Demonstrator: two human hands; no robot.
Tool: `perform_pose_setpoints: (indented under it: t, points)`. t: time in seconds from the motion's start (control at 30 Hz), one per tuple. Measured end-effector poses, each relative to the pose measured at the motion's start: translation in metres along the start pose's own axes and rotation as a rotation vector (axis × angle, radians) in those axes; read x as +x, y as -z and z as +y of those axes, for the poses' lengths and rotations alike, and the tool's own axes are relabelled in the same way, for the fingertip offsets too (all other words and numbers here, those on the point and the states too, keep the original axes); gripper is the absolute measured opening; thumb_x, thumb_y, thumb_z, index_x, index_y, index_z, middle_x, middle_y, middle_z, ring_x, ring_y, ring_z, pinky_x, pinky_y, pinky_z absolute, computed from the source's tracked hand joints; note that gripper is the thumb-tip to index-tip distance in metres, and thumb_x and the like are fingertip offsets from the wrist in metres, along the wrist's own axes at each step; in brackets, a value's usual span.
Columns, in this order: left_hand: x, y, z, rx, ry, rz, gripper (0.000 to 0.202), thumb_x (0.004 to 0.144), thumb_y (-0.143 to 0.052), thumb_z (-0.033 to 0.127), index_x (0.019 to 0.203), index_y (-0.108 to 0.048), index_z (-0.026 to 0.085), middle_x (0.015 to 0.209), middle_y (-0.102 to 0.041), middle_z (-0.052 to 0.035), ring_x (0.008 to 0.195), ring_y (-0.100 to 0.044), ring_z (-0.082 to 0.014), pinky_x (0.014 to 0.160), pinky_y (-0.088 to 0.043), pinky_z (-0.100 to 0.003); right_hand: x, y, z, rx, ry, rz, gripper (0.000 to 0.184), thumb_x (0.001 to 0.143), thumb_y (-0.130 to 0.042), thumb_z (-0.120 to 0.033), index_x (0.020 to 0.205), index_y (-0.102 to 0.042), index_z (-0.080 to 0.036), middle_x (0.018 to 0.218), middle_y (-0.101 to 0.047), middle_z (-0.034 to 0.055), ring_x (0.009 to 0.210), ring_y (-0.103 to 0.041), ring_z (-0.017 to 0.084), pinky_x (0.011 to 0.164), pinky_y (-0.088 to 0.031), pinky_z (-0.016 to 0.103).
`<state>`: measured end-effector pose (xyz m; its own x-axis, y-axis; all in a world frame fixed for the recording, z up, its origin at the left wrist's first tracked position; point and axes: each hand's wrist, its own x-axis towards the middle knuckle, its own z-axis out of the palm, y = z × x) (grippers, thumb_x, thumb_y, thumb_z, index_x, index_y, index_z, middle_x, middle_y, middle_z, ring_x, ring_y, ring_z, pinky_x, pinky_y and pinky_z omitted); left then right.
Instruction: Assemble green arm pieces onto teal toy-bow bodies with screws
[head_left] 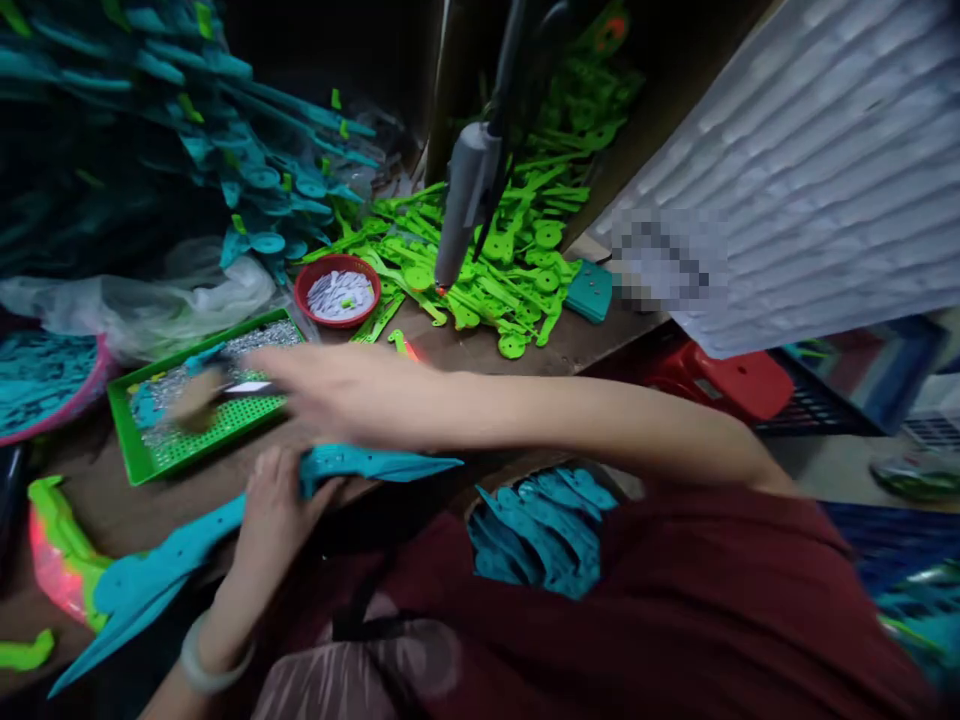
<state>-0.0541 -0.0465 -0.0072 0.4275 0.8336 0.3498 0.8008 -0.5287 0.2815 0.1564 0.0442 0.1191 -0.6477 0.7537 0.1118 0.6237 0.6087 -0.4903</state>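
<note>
I see the left hand (274,512) wrapped round a long teal blade-shaped plastic piece (165,562) at eight o'clock; whether the blurred right hand (356,392) pinches anything, I cannot tell. A hasty sweep could tip the shallow green plastic tray (246,412) at nine, scattering small silvery bits (271,336)

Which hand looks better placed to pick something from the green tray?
Probably the right hand: it is stretched out at the green tray, while the left hand holds the blue piece. Blur hides whether the right holds anything.
</note>
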Motion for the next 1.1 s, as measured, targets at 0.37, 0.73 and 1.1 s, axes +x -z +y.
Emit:
perform_pose_setpoints:
  t: [0.37,0.73,1.1]
  points:
    - [0.007,0.007,0.032,0.118,-0.036,0.001,0.034,0.097,-0.053,0.034,0.123,-0.057,0.013,0.128,-0.060,-0.0194,0.126,-0.051,-0.0378,0.106,-0.038,-0.061,-0.084,-0.012,0.109,0.131,-0.349,0.371,0.045,0.095,-0.046,-0.033,0.136,-0.059,-0.019,0.093,-0.075,0.0089,0.085,-0.071,0.021,0.081,-0.057,0.034]
    - [0.004,-0.055,0.081,0.014,-0.225,0.082,0.036,0.098,-0.044,0.011,0.129,-0.060,0.005,0.141,-0.057,-0.0165,0.133,-0.051,-0.0316,0.110,-0.041,-0.050,-0.081,-0.034,0.098,0.233,-0.490,0.394,0.048,0.095,-0.044,-0.037,0.138,-0.056,-0.020,0.066,-0.063,0.0004,0.043,-0.049,0.012,0.051,-0.049,0.028]
    - [0.004,-0.060,0.076,-0.182,-0.173,0.207,0.025,0.097,-0.048,0.009,0.118,-0.060,0.005,0.123,-0.067,-0.0217,0.127,-0.058,-0.0313,0.104,-0.051,-0.048,-0.149,-0.052,0.036,0.324,-0.553,0.194,0.039,0.096,-0.048,-0.036,0.127,-0.064,-0.020,0.058,-0.059,-0.0008,0.046,-0.050,0.012,0.049,-0.047,0.025]
